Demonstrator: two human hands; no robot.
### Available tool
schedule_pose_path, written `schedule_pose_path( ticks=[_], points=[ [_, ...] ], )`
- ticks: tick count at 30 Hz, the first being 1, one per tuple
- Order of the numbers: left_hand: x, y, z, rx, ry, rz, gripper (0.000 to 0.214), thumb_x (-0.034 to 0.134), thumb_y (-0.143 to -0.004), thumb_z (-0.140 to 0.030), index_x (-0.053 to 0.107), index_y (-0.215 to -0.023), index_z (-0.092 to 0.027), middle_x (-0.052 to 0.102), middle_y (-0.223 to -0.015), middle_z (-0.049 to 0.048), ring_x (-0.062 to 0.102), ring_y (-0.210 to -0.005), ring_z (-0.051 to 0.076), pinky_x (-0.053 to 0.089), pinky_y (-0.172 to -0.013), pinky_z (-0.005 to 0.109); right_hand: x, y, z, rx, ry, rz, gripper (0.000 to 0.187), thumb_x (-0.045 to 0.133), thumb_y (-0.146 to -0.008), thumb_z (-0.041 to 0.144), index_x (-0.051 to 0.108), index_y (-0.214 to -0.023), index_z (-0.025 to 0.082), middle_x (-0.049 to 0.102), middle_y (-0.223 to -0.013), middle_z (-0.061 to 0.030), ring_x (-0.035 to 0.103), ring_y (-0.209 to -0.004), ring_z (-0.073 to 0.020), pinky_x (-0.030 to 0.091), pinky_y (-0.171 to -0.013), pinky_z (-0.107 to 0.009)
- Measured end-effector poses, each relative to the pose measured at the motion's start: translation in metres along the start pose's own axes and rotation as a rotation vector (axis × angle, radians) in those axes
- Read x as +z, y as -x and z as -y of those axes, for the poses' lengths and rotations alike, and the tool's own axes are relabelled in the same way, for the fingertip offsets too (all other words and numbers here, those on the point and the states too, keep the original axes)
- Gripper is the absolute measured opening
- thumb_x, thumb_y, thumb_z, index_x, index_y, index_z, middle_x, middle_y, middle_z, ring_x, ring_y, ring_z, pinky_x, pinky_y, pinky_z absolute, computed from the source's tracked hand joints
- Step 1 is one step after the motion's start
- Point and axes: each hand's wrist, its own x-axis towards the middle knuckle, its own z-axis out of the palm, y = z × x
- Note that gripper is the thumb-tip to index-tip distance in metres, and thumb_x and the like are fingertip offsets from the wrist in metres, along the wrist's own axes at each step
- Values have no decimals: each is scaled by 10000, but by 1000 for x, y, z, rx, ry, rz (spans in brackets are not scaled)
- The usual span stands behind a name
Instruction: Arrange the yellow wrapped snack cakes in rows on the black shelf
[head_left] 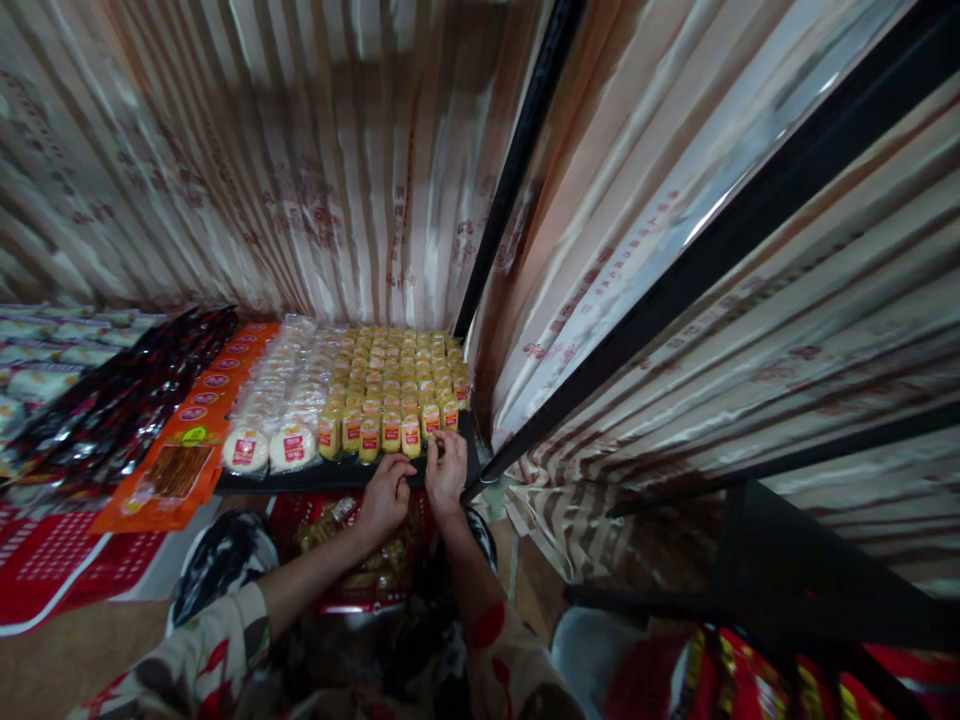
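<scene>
My right hand (448,472) is at the shelf's front lip, just right of frame centre. Its fingertips (439,447) look pinched on the foot of 1 yellow packet (430,420) near the right end of the front row. That packet stands upright directly above the hand in the frame, its long axis vertical, shoulder to shoulder with its neighbours. My left hand (385,498) sits just beside the right, lower and to its left, curled knuckles-up against the black shelf (315,478). I cannot tell whether it holds anything. Of the 2 hands, the right is nearer the packet.

Each packet in the yellow block (390,375) carries a red label with pale print too small for me to read. Left of them, the round white packs (246,450) have red labels and the orange packets (180,468) have red ovals, all unreadable. The striped sheeting (337,180) behind shows blurred red characters.
</scene>
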Motion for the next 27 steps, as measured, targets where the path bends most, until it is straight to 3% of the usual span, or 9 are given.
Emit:
schedule_pose_path(
  ticks=[4, 9, 16, 22, 25, 27],
  points=[
    [1, 3, 0, -51, 18, 3, 280, 400, -685, -17, 599, -813, -166, 554, -1038, 75, 558, -987, 171, 457, -908, 345, -6, 14, 0, 19, -14, 104, 264, 393, -873, 317, 580, -974, 160, 585, -882, -64, 536, -733, -147, 448, -724, -285],
    [6, 3, 0, -88, 30, 22, 297, 401, -653, 15, 604, -784, -157, 560, -1068, 84, 551, -1031, 180, 443, -938, 373, -12, 24, 5, -8, 83, 162, 286, 379, -879, 317, 597, -988, 167, 638, -849, -62, 540, -834, -185, 435, -762, -308],
    [15, -1, 2, -93, 41, 0, 305, 394, -644, 33, 600, -759, -161, 549, -1129, 85, 520, -1106, 197, 414, -986, 411, -14, 23, 6, -27, 39, 196, 295, 351, -881, 252, 597, -1029, 184, 657, -948, -59, 545, -911, -181, 444, -812, -316],
    [23, -10, 8, -91, 121, -35, 352, 396, -645, 29, 586, -865, -170, 559, -1117, 79, 539, -1069, 187, 490, -902, 381, -12, 20, -1, -36, -2, 91, 317, 328, -888, 267, 595, -1020, 157, 610, -964, -101, 527, -918, -198, 446, -807, -353],
    [25, -14, 10, -108, 162, -52, 405, 386, -645, 25, 564, -953, -166, 556, -1103, 80, 574, -963, 162, 536, -801, 337, -8, 14, -2, -13, 28, 16, 346, 332, -890, 298, 573, -1097, 162, 557, -1041, -123, 508, -975, -209, 438, -830, -380],
    [23, -16, 10, -97, 125, -57, 417, 383, -644, 23, 558, -977, -156, 563, -1047, 79, 577, -919, 156, 522, -822, 343, -6, 8, -3, -23, 61, -7, 366, 341, -889, 312, 538, -1165, 176, 513, -1137, -132, 472, -1062, -223, 413, -880, -406]
  ],
)
